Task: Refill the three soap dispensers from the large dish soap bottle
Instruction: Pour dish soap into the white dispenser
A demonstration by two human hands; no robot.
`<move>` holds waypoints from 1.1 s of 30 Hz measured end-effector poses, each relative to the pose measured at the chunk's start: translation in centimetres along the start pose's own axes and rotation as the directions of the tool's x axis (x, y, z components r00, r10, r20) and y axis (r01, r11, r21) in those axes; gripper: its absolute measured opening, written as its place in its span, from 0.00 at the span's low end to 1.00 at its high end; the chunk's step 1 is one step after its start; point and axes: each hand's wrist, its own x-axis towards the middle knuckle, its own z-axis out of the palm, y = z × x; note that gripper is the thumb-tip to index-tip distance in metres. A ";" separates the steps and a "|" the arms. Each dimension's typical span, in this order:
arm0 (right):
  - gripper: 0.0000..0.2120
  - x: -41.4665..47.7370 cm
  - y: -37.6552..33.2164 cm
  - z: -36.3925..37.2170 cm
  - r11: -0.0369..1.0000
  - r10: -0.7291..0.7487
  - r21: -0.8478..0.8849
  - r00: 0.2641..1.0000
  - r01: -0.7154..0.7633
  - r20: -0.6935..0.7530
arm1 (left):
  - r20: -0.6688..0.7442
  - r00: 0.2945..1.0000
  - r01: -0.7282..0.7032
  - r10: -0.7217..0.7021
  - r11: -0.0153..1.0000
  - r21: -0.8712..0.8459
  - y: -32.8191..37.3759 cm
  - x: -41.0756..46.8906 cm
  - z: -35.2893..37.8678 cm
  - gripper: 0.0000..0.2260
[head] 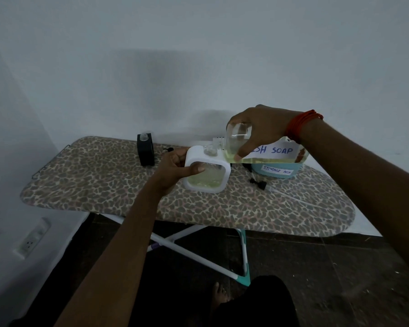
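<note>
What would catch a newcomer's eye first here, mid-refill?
Two hands meeting mid-board: the left hand grips the white dispenser, and the right hand tips the clear dish soap bottle toward its open neck. Next, the leopard-print ironing board beneath, with a black dispenser, neck open, near its far edge.

An ironing board (104, 185) with a leopard-print cover stands on crossed white legs over a dark floor (316, 267). A teal storage box (260, 171), labelled as such, sits toward the board's back edge. Just left of the box stands a white dispenser (207, 175), uncapped, with pale liquid inside. Farther left of the box, near the back edge, a black dispenser (146, 152) stands upright, also uncapped. A black pump head (257, 184) lies just in front of the box, with a thin clear tube (293, 193) beside it.
</note>
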 end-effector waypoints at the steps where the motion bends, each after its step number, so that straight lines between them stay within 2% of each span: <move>1: 0.30 0.1 0.0 0.0 1.000 -0.001 0.001 1.000 0.001 0.002 | 0.004 1.000 -0.002 0.002 1.000 0.000 0.0 0.0 0.0 0.23; 9: 0.31 0.4 0.3 0.2 1.000 0.000 0.006 1.000 0.000 0.007 | 0.003 1.000 -0.009 0.009 1.000 0.017 -0.1 0.0 -0.2 0.26; 20: 0.29 0.1 -0.1 -0.2 1.000 -0.007 0.000 1.000 0.007 0.001 | 0.011 1.000 -0.020 0.021 1.000 -0.010 0.2 -0.1 0.1 0.21; 33: 0.31 0.0 0.0 -0.4 1.000 0.005 -0.009 1.000 -0.005 0.005 | -0.005 1.000 -0.015 0.015 1.000 -0.013 0.6 -0.1 0.4 0.21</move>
